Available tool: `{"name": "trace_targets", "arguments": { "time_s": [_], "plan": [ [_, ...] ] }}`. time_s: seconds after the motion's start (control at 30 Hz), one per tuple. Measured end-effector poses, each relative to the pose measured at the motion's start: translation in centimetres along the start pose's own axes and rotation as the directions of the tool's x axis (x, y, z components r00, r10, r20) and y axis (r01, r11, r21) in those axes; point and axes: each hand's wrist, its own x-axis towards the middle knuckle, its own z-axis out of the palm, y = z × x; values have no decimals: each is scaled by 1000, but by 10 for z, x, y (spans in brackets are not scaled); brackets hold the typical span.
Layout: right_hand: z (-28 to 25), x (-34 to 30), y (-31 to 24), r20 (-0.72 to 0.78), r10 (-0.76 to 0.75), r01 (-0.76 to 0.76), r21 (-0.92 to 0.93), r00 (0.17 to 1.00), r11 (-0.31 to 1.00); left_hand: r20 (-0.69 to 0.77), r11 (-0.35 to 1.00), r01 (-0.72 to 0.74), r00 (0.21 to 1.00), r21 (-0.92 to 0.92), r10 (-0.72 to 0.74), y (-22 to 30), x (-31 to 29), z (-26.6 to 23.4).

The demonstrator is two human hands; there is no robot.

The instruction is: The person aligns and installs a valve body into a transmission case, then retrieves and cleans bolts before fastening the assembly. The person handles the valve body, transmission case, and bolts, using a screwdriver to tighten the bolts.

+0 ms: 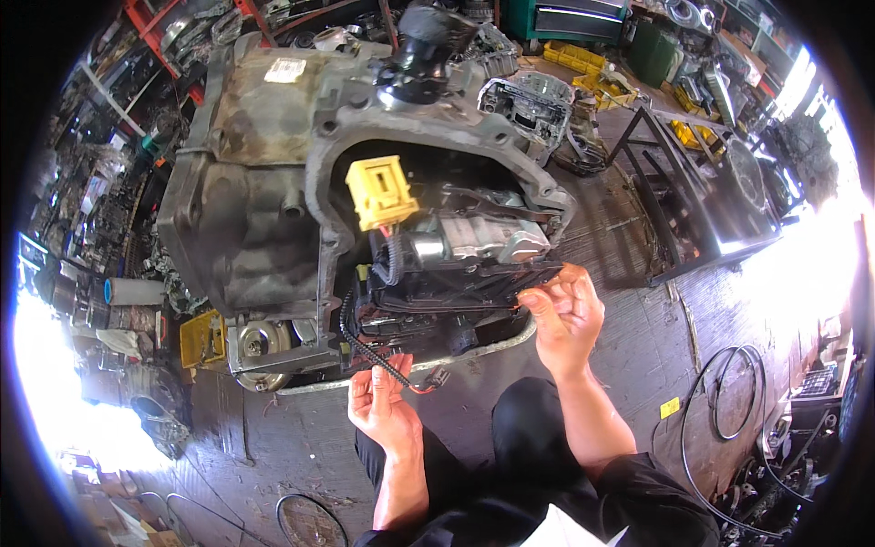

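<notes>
A large grey metal gearbox housing point(251, 219) stands before me, its open side showing a silver-and-black inner assembly point(483, 239). My right hand point(567, 319) pinches the right end of a black plastic unit point(437, 290) along the lower part of that assembly. At the lower left of the opening, my left hand point(386, 410) has thumb and fingers closed around a black corrugated wiring harness point(361, 345). A small dark connector point(438, 377) hangs from the harness end beside those fingers. Higher up, a yellow connector point(381, 191) sticks out on its own corrugated cable.
A black metal frame point(670, 196) stands on the floor at the right. Behind the housing lies another opened casting point(529, 108), with yellow trays point(574, 56) farther back. Shelves of parts point(100, 201) line the left. A black hose point(720, 438) is coiled at lower right.
</notes>
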Motion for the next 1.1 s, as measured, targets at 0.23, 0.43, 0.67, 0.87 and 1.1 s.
{"name": "trace_targets", "arguments": {
  "time_s": [0.23,0.43,0.67,0.87,1.1],
  "plan": [
    [3,-2,7,-21,-63,63,-4,998,998,-9,998,-28,1000,50,29,1,1,-1],
    [6,-1,13,8,-198,195,-197,980,961,-56,999,-19,998,26,20,-2,2,-1],
    [-1,-1,17,28,-172,174,-131,985,976,-88,995,1,996,98,8,-2,2,1],
    [-3,-15,26,-99,-36,25,-116,994,993,-173,984,-146,972,98,161,-26,1,1],
    [-16,-6,26,-33,-91,79,-261,995,962,-263,947,-256,916,194,302,-48,3,2]
  ]
}}
